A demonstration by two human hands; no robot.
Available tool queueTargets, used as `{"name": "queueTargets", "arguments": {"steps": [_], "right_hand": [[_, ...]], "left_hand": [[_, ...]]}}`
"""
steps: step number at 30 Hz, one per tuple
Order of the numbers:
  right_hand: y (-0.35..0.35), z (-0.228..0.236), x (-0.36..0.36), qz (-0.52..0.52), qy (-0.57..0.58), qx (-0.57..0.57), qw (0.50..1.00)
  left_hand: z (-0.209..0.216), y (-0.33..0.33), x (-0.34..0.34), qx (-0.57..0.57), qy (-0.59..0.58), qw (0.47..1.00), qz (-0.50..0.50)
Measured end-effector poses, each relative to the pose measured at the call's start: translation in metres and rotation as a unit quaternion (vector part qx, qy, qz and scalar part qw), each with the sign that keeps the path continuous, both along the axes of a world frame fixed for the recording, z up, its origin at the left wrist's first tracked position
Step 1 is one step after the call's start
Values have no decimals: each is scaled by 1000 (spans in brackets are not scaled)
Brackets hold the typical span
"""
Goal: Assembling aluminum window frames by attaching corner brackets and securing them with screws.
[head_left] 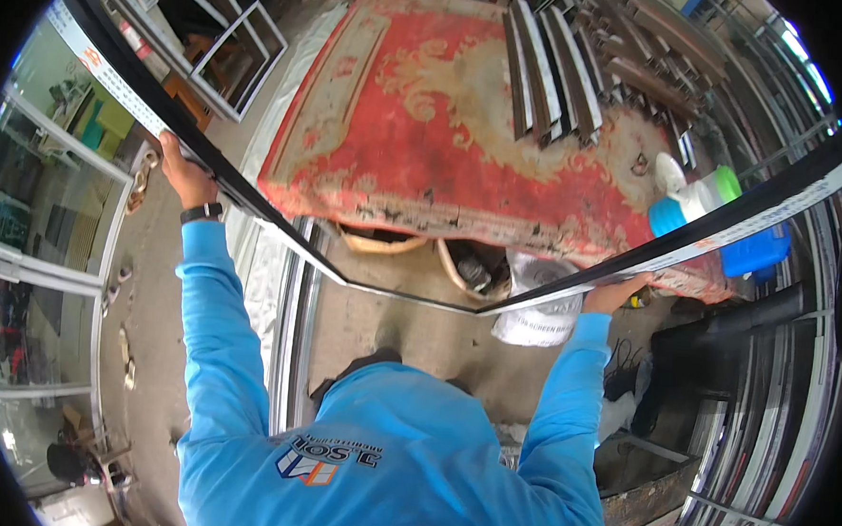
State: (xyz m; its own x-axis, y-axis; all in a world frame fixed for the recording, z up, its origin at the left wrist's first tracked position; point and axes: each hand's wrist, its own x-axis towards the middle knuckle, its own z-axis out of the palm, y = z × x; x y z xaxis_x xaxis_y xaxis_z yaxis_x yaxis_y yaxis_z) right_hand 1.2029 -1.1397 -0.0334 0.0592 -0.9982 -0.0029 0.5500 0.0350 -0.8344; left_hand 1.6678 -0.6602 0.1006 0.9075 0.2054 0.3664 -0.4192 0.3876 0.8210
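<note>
A large black rectangular window or door frame (410, 299), edged with printed white film, stands before me. Its two long sides spread away to the upper left and upper right, and its short side lies nearest my body. I cannot tell whether it holds glass. My left hand (189, 177) is closed round the left side, with the thumb up along the bar. Lower on the right side, my right hand (615, 294) grips the bar from beneath, its fingers partly hidden. Beyond the frame is a table covered with a worn red patterned cloth (398, 157).
Brown and white metal profiles (555, 75) are heaped on the table's far right. Blue containers (757, 250) sit at its right corner. A white sack (537, 326) and baskets lie under the front edge. Glass panels (52, 215) line the left; racked profiles (765, 414) fill the right.
</note>
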Motion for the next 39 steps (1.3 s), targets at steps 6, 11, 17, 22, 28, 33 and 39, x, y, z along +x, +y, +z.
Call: {"name": "queueTargets", "arguments": {"steps": [6, 11, 17, 22, 28, 33, 39], "right_hand": [[-22, -30, 43, -12, -21, 45, 999], [-24, -38, 49, -19, 18, 38, 999], [-64, -60, 47, -23, 30, 54, 998], [-88, -62, 47, -102, 186, -21, 977], [-66, -33, 68, -69, 154, 41, 985], [-68, -27, 73, -75, 102, 50, 991], [-86, -16, 54, 15, 105, 44, 993]], "left_hand": [[-32, -33, 65, -2, -46, 999, 20], [-45, -65, 81, 34, -12, 998, 42], [-48, -91, 87, 96, 12, 995, -7], [-51, -119, 83, 110, 58, 990, -73], [-52, -124, 92, 66, 24, 994, -84], [-54, -127, 92, 79, -3, 996, -31], [-42, -137, 83, 30, 92, 994, -47]]}}
